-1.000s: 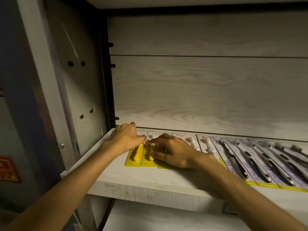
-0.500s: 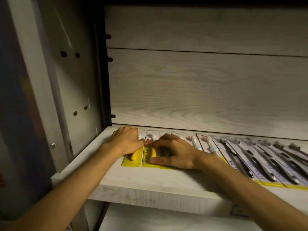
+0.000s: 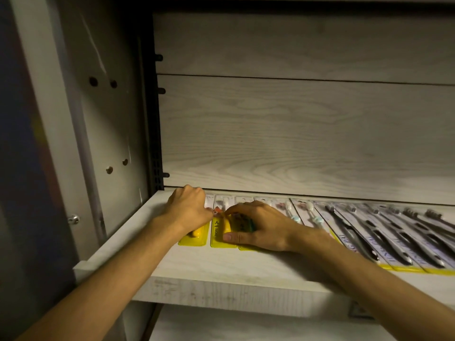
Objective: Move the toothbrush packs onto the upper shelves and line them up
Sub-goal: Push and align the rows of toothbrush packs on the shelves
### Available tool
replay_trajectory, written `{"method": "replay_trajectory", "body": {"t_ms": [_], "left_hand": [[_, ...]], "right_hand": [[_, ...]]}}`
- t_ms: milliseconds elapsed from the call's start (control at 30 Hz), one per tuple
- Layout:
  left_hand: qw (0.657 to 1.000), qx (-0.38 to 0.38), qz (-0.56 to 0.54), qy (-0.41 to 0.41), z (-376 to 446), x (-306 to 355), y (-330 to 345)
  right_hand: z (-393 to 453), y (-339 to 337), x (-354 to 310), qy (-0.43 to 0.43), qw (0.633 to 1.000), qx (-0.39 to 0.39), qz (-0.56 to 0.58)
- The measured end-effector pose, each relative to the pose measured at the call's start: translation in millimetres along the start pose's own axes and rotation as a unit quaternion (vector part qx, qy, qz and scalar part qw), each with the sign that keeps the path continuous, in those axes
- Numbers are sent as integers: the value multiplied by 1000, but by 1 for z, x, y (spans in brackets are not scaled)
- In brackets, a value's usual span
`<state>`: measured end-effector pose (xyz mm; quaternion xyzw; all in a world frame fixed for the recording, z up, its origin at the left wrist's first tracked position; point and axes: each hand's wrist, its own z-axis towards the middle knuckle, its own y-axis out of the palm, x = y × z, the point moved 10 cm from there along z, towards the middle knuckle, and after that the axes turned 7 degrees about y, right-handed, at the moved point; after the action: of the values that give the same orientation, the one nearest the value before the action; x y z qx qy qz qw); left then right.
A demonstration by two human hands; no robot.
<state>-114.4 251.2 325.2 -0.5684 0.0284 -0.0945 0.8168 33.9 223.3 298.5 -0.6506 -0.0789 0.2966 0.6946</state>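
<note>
The flat yellow-carded toothbrush blister packs (image 3: 219, 233) lie at the left end of the pale wooden shelf (image 3: 221, 269); light, slick, bendy, best nudged by their edges; left hand (image 3: 188, 209) curled onto one, right hand (image 3: 258, 226) pressing flat.

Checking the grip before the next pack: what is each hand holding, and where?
Nothing is lifted. The left hand rests on the leftmost yellow pack; the right hand presses the neighbouring packs mid-length.

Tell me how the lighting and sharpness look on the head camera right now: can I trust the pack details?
Head view: dim, warm light, brightest on the back panel; left side wall in deep shadow. Wide-angle bending tilts the shelf. Dark toothbrush packs at right look soft, print barely legible; hands cover the yellow packs.
</note>
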Motion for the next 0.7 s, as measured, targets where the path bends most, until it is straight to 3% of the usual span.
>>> {"method": "replay_trajectory", "body": {"t_ms": [300,600,700], "left_hand": [[994,31,-96,-48,-4,-20,-4],[996,22,-81,6,-3,-2,-2],[995,19,-96,18,-2,-1,1]], "right_hand": [[0,0,-7,-1,1000,-2,4],[2,0,-15,20,999,25,-17],[2,-1,-11,26,999,14,36]]}}
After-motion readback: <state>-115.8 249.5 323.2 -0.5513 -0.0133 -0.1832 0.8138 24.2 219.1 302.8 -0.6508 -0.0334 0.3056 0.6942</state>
